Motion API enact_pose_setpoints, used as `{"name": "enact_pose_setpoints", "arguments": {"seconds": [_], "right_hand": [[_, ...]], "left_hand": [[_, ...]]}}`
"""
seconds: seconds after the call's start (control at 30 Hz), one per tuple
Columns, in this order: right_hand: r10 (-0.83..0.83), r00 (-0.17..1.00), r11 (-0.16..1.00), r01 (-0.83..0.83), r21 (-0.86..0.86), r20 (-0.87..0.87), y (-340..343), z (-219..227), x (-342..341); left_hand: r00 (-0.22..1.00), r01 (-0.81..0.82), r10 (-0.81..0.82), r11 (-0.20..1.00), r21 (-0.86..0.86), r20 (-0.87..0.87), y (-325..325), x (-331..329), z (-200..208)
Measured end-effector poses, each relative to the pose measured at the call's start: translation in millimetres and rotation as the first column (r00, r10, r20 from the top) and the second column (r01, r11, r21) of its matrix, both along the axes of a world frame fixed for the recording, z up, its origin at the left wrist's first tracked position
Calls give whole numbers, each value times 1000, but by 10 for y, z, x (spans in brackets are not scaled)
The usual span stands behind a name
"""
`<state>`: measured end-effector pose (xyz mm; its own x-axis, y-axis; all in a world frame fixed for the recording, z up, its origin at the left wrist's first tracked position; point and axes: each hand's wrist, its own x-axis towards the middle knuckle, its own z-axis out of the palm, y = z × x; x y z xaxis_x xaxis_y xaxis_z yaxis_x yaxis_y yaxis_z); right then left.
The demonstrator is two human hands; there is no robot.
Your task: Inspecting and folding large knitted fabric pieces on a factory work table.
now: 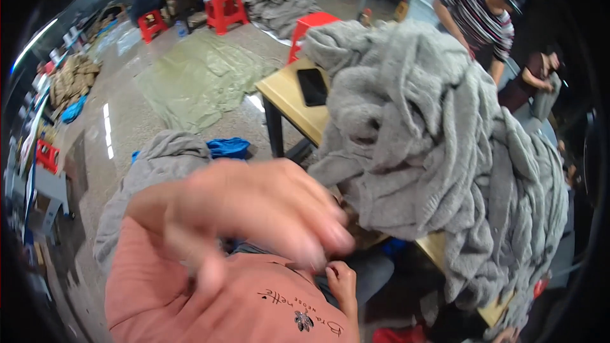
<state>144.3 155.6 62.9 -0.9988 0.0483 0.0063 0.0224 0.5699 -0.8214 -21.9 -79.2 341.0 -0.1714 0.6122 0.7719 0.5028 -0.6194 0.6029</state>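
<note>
My left hand is raised close in front, blurred by motion. Its fingers stretch to the right with the thumb hanging apart, and nothing shows in them. Lower down, my right hand is small in view beside my lap, its fingers curled; whatever they may hold is hidden. To the right of both hands a big heap of grey fleecy fabric lies on a wooden-topped table and spills over its edge. A black phone lies on the table's left corner, beside the heap.
More grey fabric is piled left of me, near a blue bag. A greenish plastic sheet covers floor beyond. Red stools stand farther off. A person in a striped shirt works behind the heap; others sit around.
</note>
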Motion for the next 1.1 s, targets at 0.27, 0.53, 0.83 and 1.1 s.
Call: {"name": "enact_pose_setpoints", "arguments": {"seconds": [0.27,0.53,0.83,1.1], "right_hand": [[-125,982,992,127,-4,143,-30,47,100],[-158,969,987,156,25,192,45,128,47],[-136,984,990,130,63,116,253,-221,56],[-426,891,862,452,-228,158,369,-424,336]], "left_hand": [[955,38,-154,910,412,253,1085,651,93],[887,411,-451,867,280,95,1268,276,-170],[656,-688,690,378,-619,-308,2963,-928,-823],[963,264,-267,884,-386,47,2756,-178,-890]]}}
